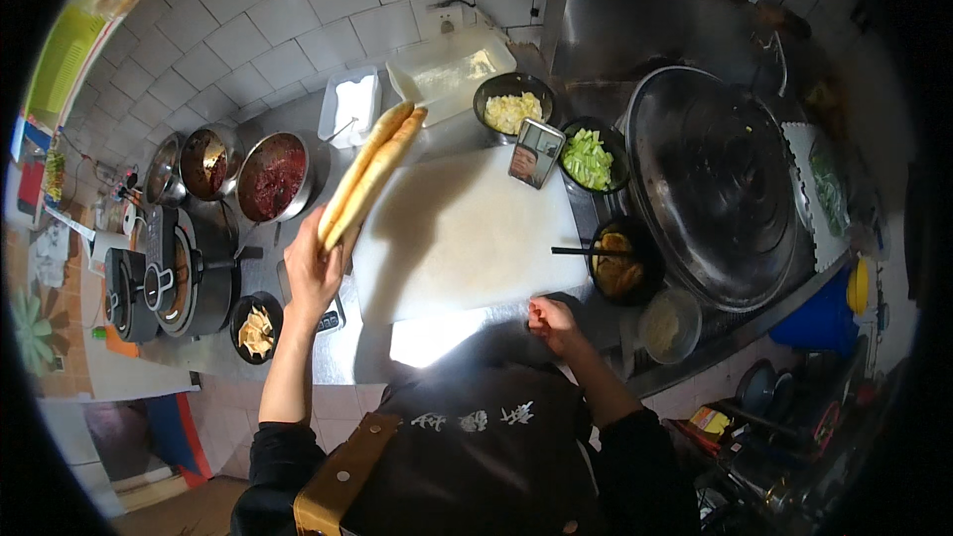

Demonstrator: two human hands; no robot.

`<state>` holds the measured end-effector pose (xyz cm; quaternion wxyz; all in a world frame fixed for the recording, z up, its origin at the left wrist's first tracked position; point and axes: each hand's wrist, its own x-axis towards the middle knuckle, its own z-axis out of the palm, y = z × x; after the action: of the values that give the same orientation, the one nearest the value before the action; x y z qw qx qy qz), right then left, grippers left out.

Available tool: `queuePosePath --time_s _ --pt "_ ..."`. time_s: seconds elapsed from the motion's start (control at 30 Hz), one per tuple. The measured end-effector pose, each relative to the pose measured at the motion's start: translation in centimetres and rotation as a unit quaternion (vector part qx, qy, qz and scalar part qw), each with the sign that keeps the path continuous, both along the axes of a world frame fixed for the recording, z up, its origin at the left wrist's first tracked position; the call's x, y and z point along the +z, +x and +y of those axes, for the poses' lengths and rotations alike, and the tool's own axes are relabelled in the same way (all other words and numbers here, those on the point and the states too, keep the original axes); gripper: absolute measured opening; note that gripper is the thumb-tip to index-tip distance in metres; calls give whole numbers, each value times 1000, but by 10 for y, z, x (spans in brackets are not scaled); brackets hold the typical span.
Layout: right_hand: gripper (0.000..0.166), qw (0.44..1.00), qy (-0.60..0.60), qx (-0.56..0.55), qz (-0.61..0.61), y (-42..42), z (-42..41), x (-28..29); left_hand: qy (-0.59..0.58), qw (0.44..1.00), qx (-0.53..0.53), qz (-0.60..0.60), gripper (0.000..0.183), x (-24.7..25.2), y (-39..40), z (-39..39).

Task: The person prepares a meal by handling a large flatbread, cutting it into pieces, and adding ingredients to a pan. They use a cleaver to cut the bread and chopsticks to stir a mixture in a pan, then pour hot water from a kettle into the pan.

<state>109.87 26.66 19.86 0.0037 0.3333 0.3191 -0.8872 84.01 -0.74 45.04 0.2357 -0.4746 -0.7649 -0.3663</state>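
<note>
My left hand (316,260) grips one end of a long fried dough stick (376,167), raised and slanting up to the right over the left side of a white cutting board (476,238). At the board's near right edge is my right hand (551,321), its fingers curled and nothing visible in them. Just beyond that hand, a black bowl of browned food (616,268) has dark chopsticks (577,251) lying across it. A phone (536,154) with a lit screen leans at the board's far right corner, between bowls of chopped greens (588,158) and a pale yellow-white chopped food (512,112).
Metal bowls of dark red sauce (274,177) stand at the left, with electric cookers (195,275) nearer. A bowl of pale folded pieces (257,331) sits by my left forearm. A large round metal lid (711,190) and a tub of pale grains (670,326) are at the right.
</note>
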Motion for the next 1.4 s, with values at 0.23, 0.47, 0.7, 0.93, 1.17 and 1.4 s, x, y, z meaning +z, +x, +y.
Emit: queuePosePath --time_s 0.23,0.47,0.7,0.93,1.17,1.4 --pt "24 998 -34 20 57 24 -3 -10 -236 961 -70 122 53 -116 24 14" --pt "26 997 -59 -51 -9 107 2 -12 -321 941 -109 2 52 -135 63 13" --pt "20 969 -157 -190 6 188 -4 -66 -361 853 -376 -3 62 -226 122 54" --pt "21 890 -279 -350 89 198 -14 -128 -351 852 -388 -28 65 -253 184 160" --pt "32 876 -202 -431 77 183 -24 -150 -388 745 -515 -169 63 -280 279 196" --pt "29 926 347 -125 79 175 -52 -52 -288 797 -517 -124 62 -214 292 171"
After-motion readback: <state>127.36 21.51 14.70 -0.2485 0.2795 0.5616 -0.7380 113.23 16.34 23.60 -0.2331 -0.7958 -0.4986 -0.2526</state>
